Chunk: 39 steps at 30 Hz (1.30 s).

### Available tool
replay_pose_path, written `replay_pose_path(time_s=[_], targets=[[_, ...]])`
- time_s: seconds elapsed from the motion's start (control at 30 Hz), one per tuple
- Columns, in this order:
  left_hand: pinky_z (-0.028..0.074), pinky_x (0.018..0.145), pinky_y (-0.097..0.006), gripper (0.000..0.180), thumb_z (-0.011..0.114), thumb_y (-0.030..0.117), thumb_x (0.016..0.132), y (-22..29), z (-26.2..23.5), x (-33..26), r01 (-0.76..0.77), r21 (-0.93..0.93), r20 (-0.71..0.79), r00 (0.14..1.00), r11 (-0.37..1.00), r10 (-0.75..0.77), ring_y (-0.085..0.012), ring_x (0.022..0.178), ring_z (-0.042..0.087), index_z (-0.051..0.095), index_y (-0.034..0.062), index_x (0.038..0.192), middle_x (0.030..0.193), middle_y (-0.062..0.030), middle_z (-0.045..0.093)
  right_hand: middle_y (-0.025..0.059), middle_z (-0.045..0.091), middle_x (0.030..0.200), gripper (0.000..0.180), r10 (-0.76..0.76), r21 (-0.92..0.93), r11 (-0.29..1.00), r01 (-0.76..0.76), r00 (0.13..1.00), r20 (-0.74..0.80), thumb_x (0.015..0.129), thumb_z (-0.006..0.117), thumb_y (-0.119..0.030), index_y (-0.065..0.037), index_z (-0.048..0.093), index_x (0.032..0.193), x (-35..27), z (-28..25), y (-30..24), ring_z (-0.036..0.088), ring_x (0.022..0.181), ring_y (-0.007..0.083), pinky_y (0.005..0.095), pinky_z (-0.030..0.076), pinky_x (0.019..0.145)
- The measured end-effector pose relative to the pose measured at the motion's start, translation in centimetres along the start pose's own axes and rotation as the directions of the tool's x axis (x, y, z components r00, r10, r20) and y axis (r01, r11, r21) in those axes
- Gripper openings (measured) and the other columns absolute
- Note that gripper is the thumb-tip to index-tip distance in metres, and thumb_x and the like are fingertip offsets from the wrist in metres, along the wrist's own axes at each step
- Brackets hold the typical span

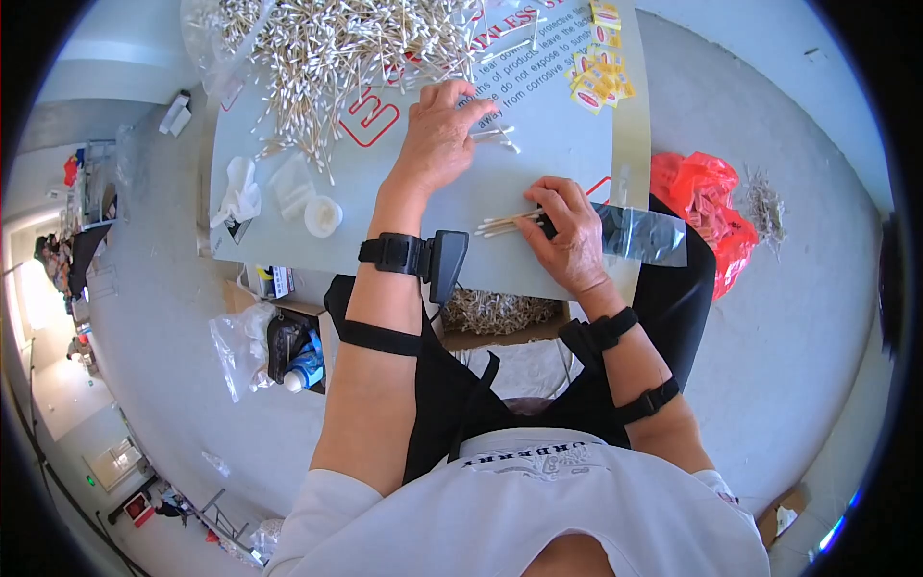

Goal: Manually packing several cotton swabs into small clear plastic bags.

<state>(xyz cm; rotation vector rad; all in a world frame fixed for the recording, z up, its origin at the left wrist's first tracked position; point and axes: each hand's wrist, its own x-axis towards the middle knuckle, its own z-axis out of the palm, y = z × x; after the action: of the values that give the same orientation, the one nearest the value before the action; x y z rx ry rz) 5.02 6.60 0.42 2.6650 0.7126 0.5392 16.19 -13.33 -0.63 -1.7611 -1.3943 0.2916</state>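
My left hand (440,135) reaches over the sheet-covered table beside a large heap of cotton swabs (356,58). Its fingers are bent and the thumb stands apart; I see nothing held in it. A few loose swabs (497,137) lie just right of its wrist side. Near the table's front right, my right hand (574,240) is closed on a small bundle of cotton swabs (495,227), their tips pointing left. A dark, shiny plastic pouch (642,234) runs out from under this hand over the table edge; whether the fingers grip it too is hidden.
Small yellow packets (598,77) lie at the far right. Left of my forearm are a round white container (323,216) and a crumpled white wrapper (239,192). Below the table edge is a box of swabs (495,313). A red plastic bag (707,216) sits to the right.
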Motion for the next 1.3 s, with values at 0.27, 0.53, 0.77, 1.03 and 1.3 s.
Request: replay_pose_path(time_s=[0.27, 0.53, 0.77, 1.03, 1.3], targets=[[0.044, 0.088, -0.042, 0.021, 0.07, 0.003, 0.072, -1.9, 0.1, -0.8, 0.142, -0.17, -0.131, 0.977, 0.975, -0.165, -0.0316, 0.102, 0.053, 0.065, 0.0086, 0.091, 0.103, -0.0077, 0.059, 0.009, 0.06, 0.103, 0.029, 0.009, -0.011, 1.0, -0.01, 1.0, -0.005, 0.072, 0.074, -0.011, -0.004, 0.063, 0.098, -0.1, -0.2, 0.0, 0.06, 0.093, 0.0297, 0.0392, 0.051, 0.078], [0.047, 0.084, -0.043, 0.014, 0.071, 0.005, 0.074, -5.0, 0.1, 1.8, 0.37, 0.068, -0.254, 0.904, 0.927, -0.343, -0.0329, 0.098, 0.056, 0.065, 0.0086, 0.086, 0.094, -0.0101, 0.059, 0.0092, 0.059, 0.103, 0.027, 0.018, 0.0, 1.0, -0.018, 1.0, 0.004, 0.073, 0.073, -0.01, -0.003, 0.062, 0.097, -0.1, -0.1, -0.1, 0.06, 0.093, 0.0301, 0.0393, 0.051, 0.078], [0.048, 0.081, -0.043, 0.014, 0.072, 0.009, 0.075, -1.7, 1.1, 0.7, 0.173, -0.129, -0.108, 0.976, 0.976, -0.187, -0.0328, 0.096, 0.055, 0.066, 0.0092, 0.087, 0.094, -0.0094, 0.059, 0.0095, 0.059, 0.104, 0.03, 0.01, 0.003, 1.0, -0.01, 1.0, -0.007, 0.071, 0.074, -0.01, -0.004, 0.062, 0.098, -0.2, -0.2, 0.2, 0.06, 0.093, 0.0307, 0.0396, 0.051, 0.078], [0.046, 0.082, -0.042, 0.021, 0.072, 0.005, 0.074, 1.7, 2.0, -1.9, 0.117, -0.129, -0.102, 0.986, 0.985, -0.13, -0.0312, 0.094, 0.055, 0.066, 0.009, 0.094, 0.094, -0.0077, 0.058, 0.0088, 0.058, 0.108, 0.042, -0.026, 0.013, 1.0, 0.026, 0.998, 0.049, 0.064, 0.078, -0.012, -0.006, 0.062, 0.102, -0.1, -0.3, 0.1, 0.059, 0.096, 0.0301, 0.0391, 0.05, 0.082], [0.044, 0.08, -0.042, 0.023, 0.071, 0.002, 0.069, 4.1, 1.9, -4.4, 0.12, -0.146, -0.124, 0.983, 0.982, -0.138, -0.0312, 0.093, 0.053, 0.063, 0.0091, 0.089, 0.092, -0.0074, 0.056, 0.0106, 0.056, 0.114, 0.048, -0.013, 0.035, 0.999, 0.013, 1.0, -0.015, 0.065, 0.078, -0.013, -0.005, 0.06, 0.11, -0.2, 0.0, 0.0, 0.06, 0.097, 0.0315, 0.0396, 0.052, 0.081]])
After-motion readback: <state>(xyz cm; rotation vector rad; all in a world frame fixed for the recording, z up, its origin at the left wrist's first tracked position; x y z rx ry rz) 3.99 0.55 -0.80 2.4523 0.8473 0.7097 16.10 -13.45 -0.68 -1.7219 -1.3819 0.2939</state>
